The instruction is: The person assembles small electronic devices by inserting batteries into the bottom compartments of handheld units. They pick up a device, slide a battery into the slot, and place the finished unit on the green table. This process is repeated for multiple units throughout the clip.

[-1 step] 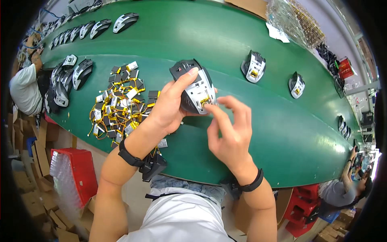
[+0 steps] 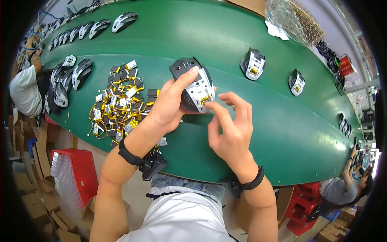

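My left hand holds a black and white computer mouse above the green belt, its underside turned up. A small yellow battery sits in the mouse's open bay. The thumb and forefinger of my right hand pinch at that battery, with the other fingers spread. Both wrists wear black bands. A pile of small silver batteries with yellow tape and thin wires lies on the belt just left of my left hand.
Two more upturned mice lie further right on the belt. Several mice are stacked at the left and lined up along the far edge. A red crate stands below. Other people sit at the left and the lower right.
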Available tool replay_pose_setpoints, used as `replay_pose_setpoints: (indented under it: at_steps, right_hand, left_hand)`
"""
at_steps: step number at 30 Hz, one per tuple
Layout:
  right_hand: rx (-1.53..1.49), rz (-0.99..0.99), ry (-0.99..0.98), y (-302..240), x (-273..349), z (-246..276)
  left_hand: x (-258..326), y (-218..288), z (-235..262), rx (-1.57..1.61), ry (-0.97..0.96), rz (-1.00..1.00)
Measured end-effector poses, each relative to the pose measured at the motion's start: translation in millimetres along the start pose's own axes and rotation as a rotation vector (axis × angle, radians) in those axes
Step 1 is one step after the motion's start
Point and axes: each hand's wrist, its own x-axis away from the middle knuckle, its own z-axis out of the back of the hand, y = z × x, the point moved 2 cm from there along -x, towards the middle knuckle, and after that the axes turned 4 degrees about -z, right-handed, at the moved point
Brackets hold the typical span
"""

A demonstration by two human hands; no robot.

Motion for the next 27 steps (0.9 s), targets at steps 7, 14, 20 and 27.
replay_pose_setpoints:
  at_steps: [7, 14, 20, 27]
  right_hand:
    - [-0.436, -0.177, 0.063, 4.9, -0.8, -0.6]
    - [-0.489, -0.076, -0.269, -1.6, 10.7, -19.9]
    - [-0.287, 0.171, -0.417, -16.6, 12.5, -44.9]
    - [-0.527, -0.108, -0.185, -12.5, 9.0, -27.5]
  left_hand:
    - [-1.5, 6.3, 3.9, 0.001, -0.055, -0.029]
    - [-5.6, 67.8, -9.1, -0.227, -0.113, -0.217]
    - [-87.8, 84.6, -13.8, -0.677, -0.071, -0.118]
    - [-160.8, 49.2, 17.9, -1.319, -0.019, -0.307]
